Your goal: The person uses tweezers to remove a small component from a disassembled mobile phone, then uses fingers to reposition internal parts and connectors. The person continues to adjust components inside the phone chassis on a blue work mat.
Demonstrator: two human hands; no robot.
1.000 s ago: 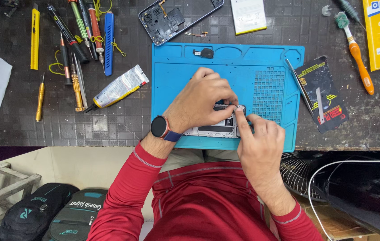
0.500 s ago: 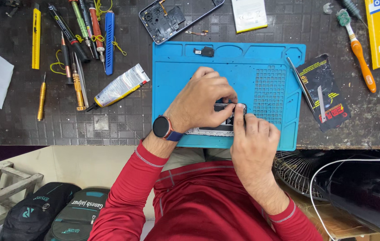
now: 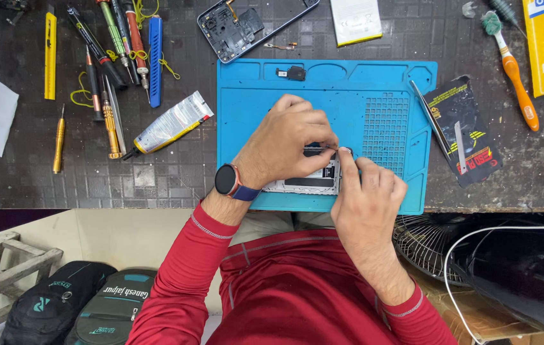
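— Fingertips (image 3: 323,142) of your left hand (image 3: 284,144) are pinching together over the top edge of the opened phone (image 3: 307,181), right at the center of the frame. Are you seeing how they are closing on it?

— Yes, you are pressing them onto a small dark part there, though I cannot tell exactly what they are clamping. Your right hand (image 3: 367,191) is coming up from below, its index finger (image 3: 346,160) stretching out to touch the same spot while the other fingers are curling in.

— Where is the phone lying?

— You are keeping it flat on the lower middle of the blue work mat (image 3: 387,83), near the mat's bottom edge, mostly hidden under both hands. You are wearing a dark watch (image 3: 227,180) on your left wrist, just left of the phone.

— And further out?

— A small black component (image 3: 295,73) is sitting on the mat's upper part. Above the mat, a stripped phone frame (image 3: 246,22) is lying tilted at the top of the frame, beside a white battery (image 3: 355,19). Left of the mat, a glue tube (image 3: 169,124) is lying diagonally, and screwdrivers (image 3: 102,108) are spreading across the upper left next to a blue tool (image 3: 155,51). On the right, a black packet (image 3: 467,131) is touching the mat's edge, with an orange-handled brush (image 3: 513,64) in the upper right.
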